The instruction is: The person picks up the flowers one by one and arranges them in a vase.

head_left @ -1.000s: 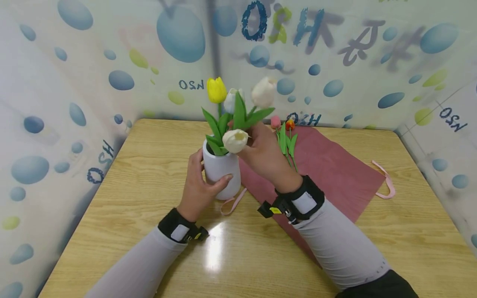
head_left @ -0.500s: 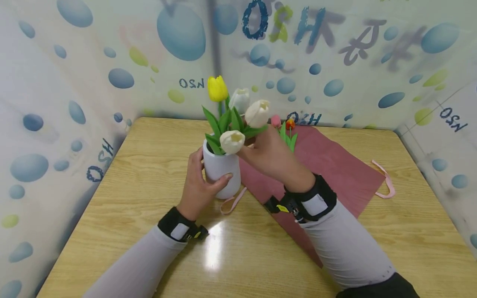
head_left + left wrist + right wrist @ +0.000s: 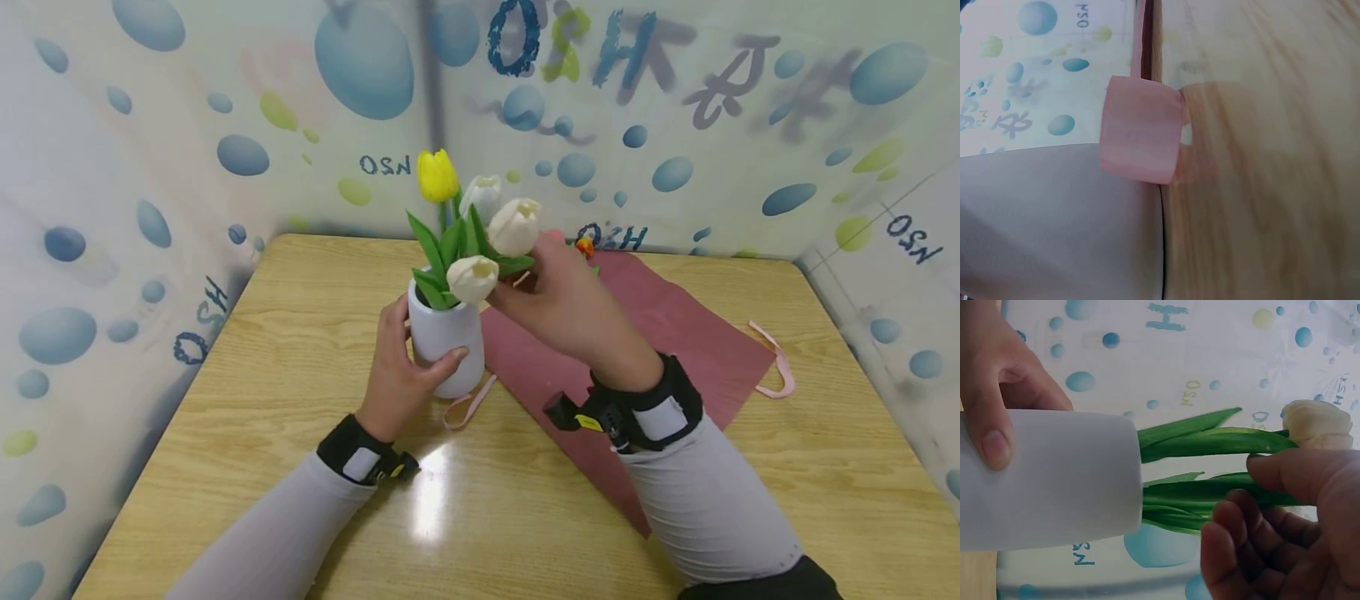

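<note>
My left hand [image 3: 405,367] grips the white vase [image 3: 450,354] round its side in the head view, thumb across the front. In the vase stand a yellow tulip [image 3: 437,177] and several white tulips, among them a front one [image 3: 472,279] and a right one [image 3: 514,227]. My right hand [image 3: 573,304] is at the right of the blooms. In the right wrist view its thumb and loosely bent fingers are apart beside the green leaves [image 3: 1210,444], and no firm grip shows. The left wrist view shows the vase wall [image 3: 1054,219], not the hand.
A dark pink wrapping sheet [image 3: 675,350] lies on the wooden table [image 3: 300,333], right of the vase. An orange tulip [image 3: 585,247] lies on its far part, largely behind my right hand. A pink ribbon [image 3: 471,404] curls by the vase's foot; another ribbon end [image 3: 783,375] lies right.
The right white tulip has come down and left to sit lower beside the others. My right hand has shifted right, now covering most of the tulips on the sheet. My left hand keeps its hold.
</note>
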A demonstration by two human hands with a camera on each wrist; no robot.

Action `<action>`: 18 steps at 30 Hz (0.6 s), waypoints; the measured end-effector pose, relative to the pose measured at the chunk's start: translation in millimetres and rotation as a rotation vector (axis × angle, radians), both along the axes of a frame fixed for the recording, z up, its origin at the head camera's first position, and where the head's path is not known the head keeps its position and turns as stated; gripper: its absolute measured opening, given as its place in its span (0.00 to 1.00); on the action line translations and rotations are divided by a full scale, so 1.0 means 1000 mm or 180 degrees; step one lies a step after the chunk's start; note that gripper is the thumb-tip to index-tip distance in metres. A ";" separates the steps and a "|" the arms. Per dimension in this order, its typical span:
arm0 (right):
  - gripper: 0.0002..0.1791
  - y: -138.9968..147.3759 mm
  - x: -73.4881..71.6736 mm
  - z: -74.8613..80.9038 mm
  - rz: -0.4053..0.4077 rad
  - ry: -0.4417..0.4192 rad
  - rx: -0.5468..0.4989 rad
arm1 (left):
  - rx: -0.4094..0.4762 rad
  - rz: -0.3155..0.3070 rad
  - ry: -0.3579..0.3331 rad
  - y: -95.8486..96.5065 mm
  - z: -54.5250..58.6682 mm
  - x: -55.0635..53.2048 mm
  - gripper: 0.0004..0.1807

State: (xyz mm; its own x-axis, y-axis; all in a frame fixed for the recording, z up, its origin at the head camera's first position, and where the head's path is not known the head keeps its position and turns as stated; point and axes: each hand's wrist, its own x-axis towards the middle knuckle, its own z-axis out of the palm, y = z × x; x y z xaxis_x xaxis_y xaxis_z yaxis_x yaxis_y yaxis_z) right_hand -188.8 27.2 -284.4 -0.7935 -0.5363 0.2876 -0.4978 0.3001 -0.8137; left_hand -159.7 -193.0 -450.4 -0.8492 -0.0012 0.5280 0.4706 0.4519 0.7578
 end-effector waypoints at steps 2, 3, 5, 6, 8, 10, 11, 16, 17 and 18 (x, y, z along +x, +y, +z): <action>0.20 -0.003 0.001 -0.001 -0.0046 -0.0039 -0.0044 | 0.0018 -0.0004 -0.0013 0.000 0.001 0.000 0.54; 0.20 -0.004 0.001 -0.002 -0.0080 -0.0028 -0.0040 | 0.0022 -0.0003 -0.0029 0.000 0.001 0.000 0.54; 0.19 -0.008 0.002 -0.004 -0.0110 -0.0032 -0.0040 | 0.0035 -0.0008 -0.0068 0.000 0.001 0.000 0.54; 0.20 -0.010 0.002 -0.005 -0.0121 -0.0045 -0.0039 | 0.0039 -0.0009 -0.0088 0.000 0.001 0.000 0.54; 0.21 -0.013 0.002 -0.008 -0.0113 -0.0048 -0.0011 | 0.0042 -0.0011 -0.0126 0.001 0.001 0.001 0.54; 0.22 -0.017 0.003 -0.011 -0.0079 -0.0048 0.0026 | 0.0045 -0.0017 -0.0131 0.001 0.001 0.000 0.54; 0.22 -0.019 0.003 -0.013 -0.0050 -0.0038 0.0040 | 0.0046 -0.0018 -0.0126 0.001 0.001 0.000 0.53; 0.21 -0.032 0.005 -0.021 0.0046 0.0074 -0.0058 | -0.0011 0.0011 -0.0052 0.000 0.001 0.001 0.52; 0.21 -0.035 0.006 -0.023 0.0036 0.0108 -0.0099 | -0.0022 0.0020 -0.0034 0.000 0.001 0.001 0.52; 0.21 -0.038 0.006 -0.024 0.0013 0.0142 -0.0137 | -0.0034 0.0028 -0.0019 0.000 0.001 0.001 0.52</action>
